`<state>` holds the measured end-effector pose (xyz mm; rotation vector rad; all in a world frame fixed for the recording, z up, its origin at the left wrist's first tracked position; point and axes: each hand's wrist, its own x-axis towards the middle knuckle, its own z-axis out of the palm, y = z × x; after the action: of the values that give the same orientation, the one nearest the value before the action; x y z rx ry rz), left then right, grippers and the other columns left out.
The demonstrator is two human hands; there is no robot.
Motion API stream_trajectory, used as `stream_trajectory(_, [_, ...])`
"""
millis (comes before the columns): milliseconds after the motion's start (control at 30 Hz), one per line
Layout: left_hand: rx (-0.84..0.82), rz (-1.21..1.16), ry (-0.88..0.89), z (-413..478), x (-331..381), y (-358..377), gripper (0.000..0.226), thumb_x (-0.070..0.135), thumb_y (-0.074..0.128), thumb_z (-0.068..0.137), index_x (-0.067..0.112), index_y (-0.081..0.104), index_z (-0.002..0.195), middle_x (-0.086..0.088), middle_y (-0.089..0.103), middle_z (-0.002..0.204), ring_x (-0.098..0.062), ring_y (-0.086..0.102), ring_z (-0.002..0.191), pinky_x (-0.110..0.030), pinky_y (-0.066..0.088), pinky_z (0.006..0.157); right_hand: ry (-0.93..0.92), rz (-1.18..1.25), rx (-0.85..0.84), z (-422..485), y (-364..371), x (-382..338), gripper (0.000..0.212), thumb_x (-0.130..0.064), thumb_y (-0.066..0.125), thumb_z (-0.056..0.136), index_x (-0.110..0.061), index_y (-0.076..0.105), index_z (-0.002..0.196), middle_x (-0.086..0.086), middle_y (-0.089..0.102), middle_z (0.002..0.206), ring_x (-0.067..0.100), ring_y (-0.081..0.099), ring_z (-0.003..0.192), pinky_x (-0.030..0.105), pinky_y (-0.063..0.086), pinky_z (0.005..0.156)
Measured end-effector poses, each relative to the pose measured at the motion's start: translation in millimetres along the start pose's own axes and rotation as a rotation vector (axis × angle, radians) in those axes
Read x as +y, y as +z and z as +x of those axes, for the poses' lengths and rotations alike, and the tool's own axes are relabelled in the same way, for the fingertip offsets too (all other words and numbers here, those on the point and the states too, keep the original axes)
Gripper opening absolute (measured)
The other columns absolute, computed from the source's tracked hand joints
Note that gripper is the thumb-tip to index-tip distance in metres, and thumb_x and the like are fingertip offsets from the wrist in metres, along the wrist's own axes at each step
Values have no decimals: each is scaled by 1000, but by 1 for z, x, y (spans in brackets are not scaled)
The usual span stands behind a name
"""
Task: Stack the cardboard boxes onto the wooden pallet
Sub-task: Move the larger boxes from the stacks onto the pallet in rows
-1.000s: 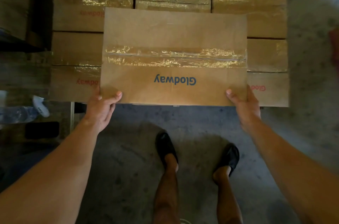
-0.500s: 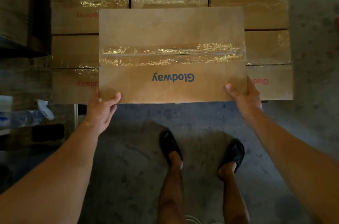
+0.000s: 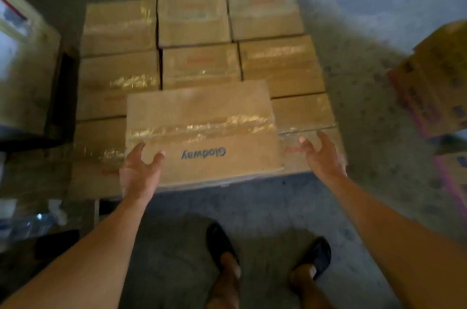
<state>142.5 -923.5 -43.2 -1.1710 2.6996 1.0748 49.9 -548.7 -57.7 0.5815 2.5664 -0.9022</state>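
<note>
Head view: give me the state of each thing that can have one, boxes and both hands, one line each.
Blue-print Glodway box: taped shut, lying on the lower layer at the near edge, print upside down to the camera.
Lower layer of boxes: taped shut, packed edge to edge.
Left hand: open, fingers spread at the box's near left corner.
Right hand: open, off the box, beside its right edge.
Printed carton: on the right, tilted; blurred.

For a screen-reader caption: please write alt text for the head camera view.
A cardboard box printed "Glodway" sits on a layer of taped boxes, front centre, with both hands open at its near corners: the left hand touching it, the right hand just off its right edge. Below are bare forearms, dark shoes and a grey concrete floor; the image is motion-blurred.
</note>
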Motion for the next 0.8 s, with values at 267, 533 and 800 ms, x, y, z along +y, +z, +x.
stream_trajectory(267, [-100, 3, 349, -82, 263, 44, 55, 48, 63, 90, 22, 57, 138, -15, 59, 137, -36, 53, 126, -41, 41, 103, -48, 143, 392, -8, -250, 31, 63, -52, 48, 98, -16, 41, 150, 15, 47, 150, 35, 45, 135, 42, 38, 107])
stream_trajectory(533, [-338, -151, 859, -243, 532, 140, 60, 53, 63, 89, 20, 55, 138, -16, 59, 136, -33, 55, 126, -44, 42, 108, 12, 344, 820, -51, -491, 163, 44, -50, 49, 99, -21, 57, 132, 14, 59, 132, 35, 54, 120, 41, 44, 96])
stream_trajectory(800, [-597, -138, 1280, -441, 677, 257, 67, 63, 52, 76, 22, 65, 128, -5, 67, 129, -23, 61, 119, -41, 47, 102, 258, 422, 1046, -89, -612, 319, 59, -55, 47, 98, -22, 45, 147, 14, 46, 148, 33, 43, 132, 42, 35, 104])
